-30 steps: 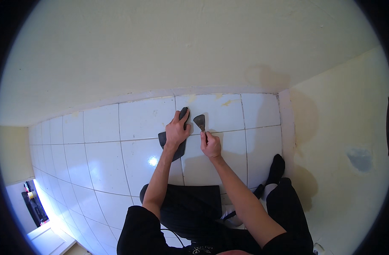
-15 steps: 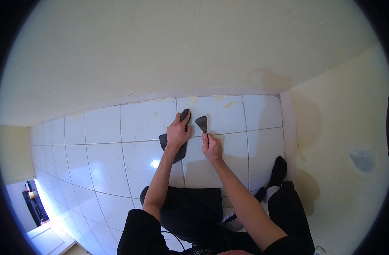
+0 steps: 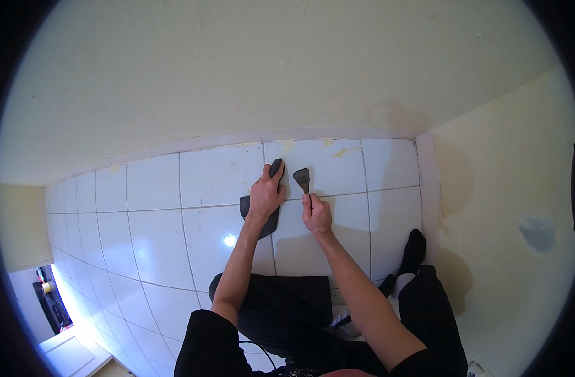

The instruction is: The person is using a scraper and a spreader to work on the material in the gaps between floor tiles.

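Observation:
My left hand (image 3: 266,193) is closed round the handle of a black wide flat tool (image 3: 270,225). The handle points toward the far wall, and the broad part spreads under my wrist, close to the tiles. My hand hides its middle, so I cannot tell whether it is a small dustpan or a wide spreader. Just right of it, my right hand (image 3: 317,215) grips a scraper (image 3: 302,178) by its handle, its flared dark blade pointing away from me. A small gap separates the two tools. Yellowish marks (image 3: 341,152) lie on the white tiled floor (image 3: 215,176) beyond them.
A pale wall (image 3: 237,75) meets the tiles at a low pinkish skirting (image 3: 227,138). The right wall (image 3: 494,182) bears a grey patch (image 3: 537,234). My black-socked foot (image 3: 414,249) rests near that corner. Dark items (image 3: 52,301) stand past an opening at the lower left.
Both hands and their tools appear slightly farther right in the picture; the whole floor has also shifted a little with the view. Both grips are kept.

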Action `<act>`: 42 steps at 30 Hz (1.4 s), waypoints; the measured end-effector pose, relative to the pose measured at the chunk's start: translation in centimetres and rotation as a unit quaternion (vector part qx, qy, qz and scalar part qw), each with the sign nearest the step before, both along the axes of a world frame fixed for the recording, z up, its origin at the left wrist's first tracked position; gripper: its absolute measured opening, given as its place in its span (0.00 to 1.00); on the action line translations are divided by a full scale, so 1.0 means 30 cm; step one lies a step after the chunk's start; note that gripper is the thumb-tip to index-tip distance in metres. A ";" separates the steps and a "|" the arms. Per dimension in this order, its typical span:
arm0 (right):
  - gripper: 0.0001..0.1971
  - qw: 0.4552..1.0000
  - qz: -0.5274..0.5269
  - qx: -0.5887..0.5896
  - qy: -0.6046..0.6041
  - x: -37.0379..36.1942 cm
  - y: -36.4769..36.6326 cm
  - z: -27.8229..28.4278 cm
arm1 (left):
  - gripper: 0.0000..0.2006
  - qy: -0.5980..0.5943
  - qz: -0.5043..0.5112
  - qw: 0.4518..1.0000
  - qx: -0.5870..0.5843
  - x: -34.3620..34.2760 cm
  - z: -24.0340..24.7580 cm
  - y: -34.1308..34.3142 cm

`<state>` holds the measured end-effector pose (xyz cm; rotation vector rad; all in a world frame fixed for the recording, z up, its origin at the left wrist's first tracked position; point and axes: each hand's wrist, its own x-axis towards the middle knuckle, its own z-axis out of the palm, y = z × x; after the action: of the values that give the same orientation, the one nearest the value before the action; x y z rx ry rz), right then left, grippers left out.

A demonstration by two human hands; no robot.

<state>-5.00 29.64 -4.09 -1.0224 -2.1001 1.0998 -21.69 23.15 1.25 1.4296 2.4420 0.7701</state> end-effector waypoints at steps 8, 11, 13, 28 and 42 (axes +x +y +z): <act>0.17 1.000 -0.005 0.006 0.009 -0.009 -0.009 -0.002 | 0.30 -0.016 -0.013 1.000 -0.015 -0.003 0.012 -0.030; 0.16 1.000 -0.003 0.001 0.006 -0.007 -0.009 -0.004 | 0.30 -0.018 -0.020 0.999 -0.027 -0.002 0.012 -0.046; 0.16 1.000 -0.004 0.024 0.000 -0.006 -0.008 -0.004 | 0.28 -0.008 -0.025 1.000 -0.006 0.000 0.014 -0.054; 0.16 0.998 0.001 0.045 -0.034 0.001 -0.006 0.020 | 0.29 -0.049 -0.009 0.998 -0.026 0.009 0.020 -0.018; 0.16 0.998 0.000 0.056 -0.025 -0.005 -0.011 0.029 | 0.16 -0.042 -0.021 0.999 -0.017 0.008 0.035 -0.037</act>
<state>-5.13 29.30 -3.20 -1.0062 -2.1742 0.9536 -21.45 22.04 2.30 1.4035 2.3433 0.7585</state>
